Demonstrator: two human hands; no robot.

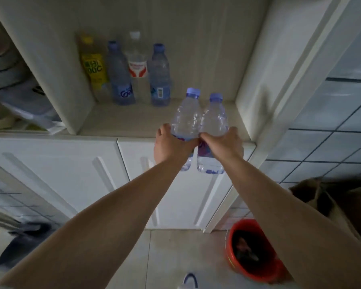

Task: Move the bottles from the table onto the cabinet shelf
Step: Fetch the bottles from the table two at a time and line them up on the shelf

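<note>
A person stands before a pale cabinet, both arms stretched forward, carrying two clear water bottles with blue caps toward its open shelf [133, 122]. The left hand [171, 147] is wrapped closed around the middle of the left bottle [186, 119]; the right hand [223, 144] is clamped in the same way around the right bottle [214, 122]. The two bottles touch side by side, upright with their caps tipped slightly away from the person, their bases hanging below the hands in front of the white cabinet doors [71, 174]. Neither bottle rests on anything yet. The shelf lies ahead of and above those bases, so the coming move appears to call for a lift and a forward push over the shelf's front edge. Four bottles already stand at the back: a yellow-labelled bottle [93, 67], a blue-capped bottle [121, 80], a white-capped bottle with a red label [137, 67] and another blue-capped bottle [159, 80]. Bare shelf to their right and front, directly beyond both hands, looks the likely landing spot. A red bucket [252, 253] sits on the floor below.
</note>
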